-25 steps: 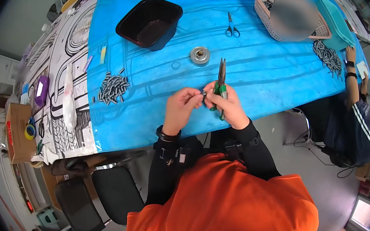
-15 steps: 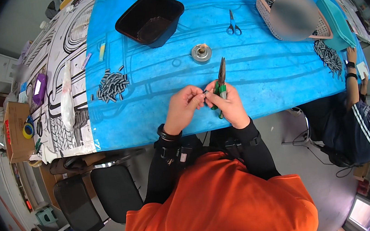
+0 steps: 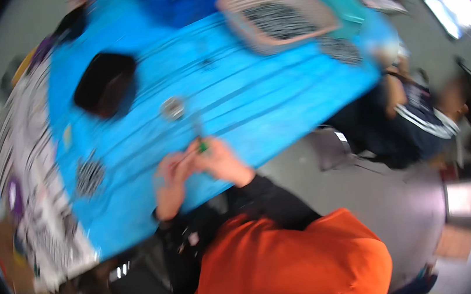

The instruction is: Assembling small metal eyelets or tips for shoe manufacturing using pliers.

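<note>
My right hand (image 3: 221, 161) is closed round green-handled long-nose pliers (image 3: 202, 146), whose dark jaws point away from me in a blur. Right beside it, my left hand (image 3: 171, 177) has its fingers bent together at the right fingertips. Whatever small piece may lie between them is smeared by motion. Both hands are above the near edge of the blue-covered table (image 3: 277, 103). Beyond them stands a small round metal tin burner (image 3: 172, 108). A heap of short grey pieces (image 3: 90, 175) lies to the left of my hands.
A black tub (image 3: 103, 84) stands at the far left. At the far right are a pink basket (image 3: 230, 8) of grey pieces, a blue crate (image 3: 184, 13), a teal basket (image 3: 342, 7) and another grey heap (image 3: 340, 50). A co-worker (image 3: 419, 112) sits at the right.
My view has swung to the right, so the table appears tilted and blurred. My hands remain together, with the pliers still in the right one.
</note>
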Demonstrator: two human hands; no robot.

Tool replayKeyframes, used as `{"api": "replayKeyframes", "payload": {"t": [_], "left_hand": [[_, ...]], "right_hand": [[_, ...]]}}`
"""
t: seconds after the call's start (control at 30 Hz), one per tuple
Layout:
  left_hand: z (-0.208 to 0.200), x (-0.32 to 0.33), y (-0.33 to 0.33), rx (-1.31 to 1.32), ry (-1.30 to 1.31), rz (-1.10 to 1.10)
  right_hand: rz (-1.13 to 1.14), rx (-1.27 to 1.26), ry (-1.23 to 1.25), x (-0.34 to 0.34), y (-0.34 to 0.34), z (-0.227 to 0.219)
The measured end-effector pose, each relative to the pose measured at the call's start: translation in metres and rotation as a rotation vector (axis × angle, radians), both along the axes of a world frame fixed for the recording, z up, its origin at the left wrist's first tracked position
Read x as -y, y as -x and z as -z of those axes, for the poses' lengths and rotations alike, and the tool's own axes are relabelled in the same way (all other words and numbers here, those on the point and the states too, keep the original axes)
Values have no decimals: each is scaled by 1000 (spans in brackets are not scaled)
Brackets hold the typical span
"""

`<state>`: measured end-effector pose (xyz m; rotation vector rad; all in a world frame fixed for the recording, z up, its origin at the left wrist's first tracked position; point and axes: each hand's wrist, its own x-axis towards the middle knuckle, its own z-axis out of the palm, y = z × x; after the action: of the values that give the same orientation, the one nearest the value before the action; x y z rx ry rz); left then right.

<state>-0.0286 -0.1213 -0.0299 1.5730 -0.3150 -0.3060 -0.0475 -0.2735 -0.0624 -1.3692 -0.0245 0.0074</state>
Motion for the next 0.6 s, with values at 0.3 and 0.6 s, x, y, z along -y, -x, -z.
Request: {"api": "replayKeyframes", "payload": {"t": [0.3,0.6], "left_hand": [[14,-10,-1,-32,40,-25],[13,-12,-3,0,4,-71]], "right_hand": [[60,-32,-35,-11,4,-18],[8,-44,-106,-8,2,-16]]}}
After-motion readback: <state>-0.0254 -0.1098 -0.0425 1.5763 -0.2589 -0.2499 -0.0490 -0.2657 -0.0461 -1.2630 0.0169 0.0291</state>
